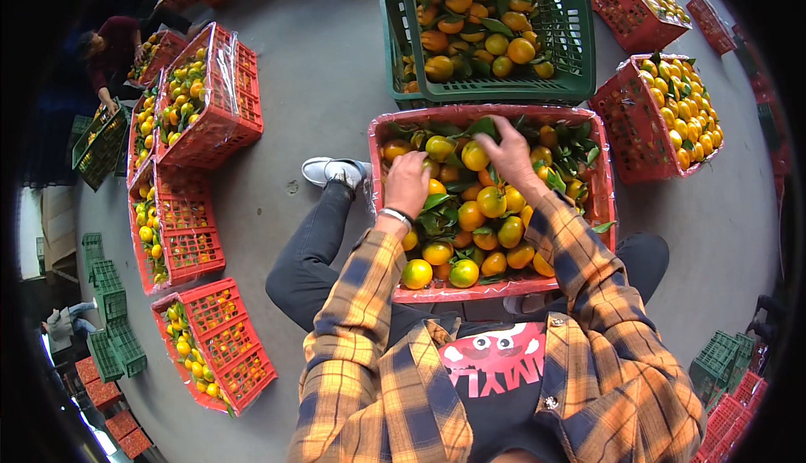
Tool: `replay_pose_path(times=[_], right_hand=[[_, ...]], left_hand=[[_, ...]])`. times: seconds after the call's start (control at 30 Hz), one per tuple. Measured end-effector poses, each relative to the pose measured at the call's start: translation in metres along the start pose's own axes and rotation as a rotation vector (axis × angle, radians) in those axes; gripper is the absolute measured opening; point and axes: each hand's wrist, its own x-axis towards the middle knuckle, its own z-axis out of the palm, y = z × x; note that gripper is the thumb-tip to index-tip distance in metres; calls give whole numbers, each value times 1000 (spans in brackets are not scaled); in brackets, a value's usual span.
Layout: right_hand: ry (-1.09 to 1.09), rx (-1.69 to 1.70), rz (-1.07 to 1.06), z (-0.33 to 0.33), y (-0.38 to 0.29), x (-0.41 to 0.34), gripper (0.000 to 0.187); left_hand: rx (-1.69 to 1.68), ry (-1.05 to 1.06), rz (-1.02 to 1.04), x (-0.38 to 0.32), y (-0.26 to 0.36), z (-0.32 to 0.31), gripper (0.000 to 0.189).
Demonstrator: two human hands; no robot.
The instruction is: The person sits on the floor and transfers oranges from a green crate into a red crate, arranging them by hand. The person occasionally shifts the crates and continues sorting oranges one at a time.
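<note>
A red plastic crate [491, 294] lined with clear film stands before me, full of orange and yellow-green citrus fruit with leaves. My left hand [408, 185] rests on fruit near its left side, fingers bent down; whether it grips one is hidden. Over the upper middle, my right hand [507, 151] has its thumb and fingers spread beside a yellow citrus fruit [475, 156] and a green leaf [483, 127]. Touch between that hand and the fruit is unclear. Just beyond the red crate, a green plastic crate [504, 93] holds more leafy citrus fruit, stacked at an angle over another green crate [395, 54].
Filled red crates [236, 337] stand on the floor to the left, and another filled red crate [636, 129] is close on the right. A co-worker [116, 54] at the upper left handles a green crate [101, 148]. Green crates [110, 299] are stacked farther off.
</note>
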Motion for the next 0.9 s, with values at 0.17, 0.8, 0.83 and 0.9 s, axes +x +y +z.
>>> replay_pose_path(times=[0.17,0.8,0.83,0.9], right_hand=[[-275,-543,-275,15,-30,-5,71],[-448,-292,-170,-24,-10,0,34],[-446,-292,-266,-19,-9,-3,33],[-443,-287,-464,2,-16,-7,33]], left_hand=[[305,-256,-399,23,11,26,35],[-95,183,-239,-5,-14,21,64],[-84,162,-197,0,-6,26,77],[222,-70,-86,3,8,34,87]])
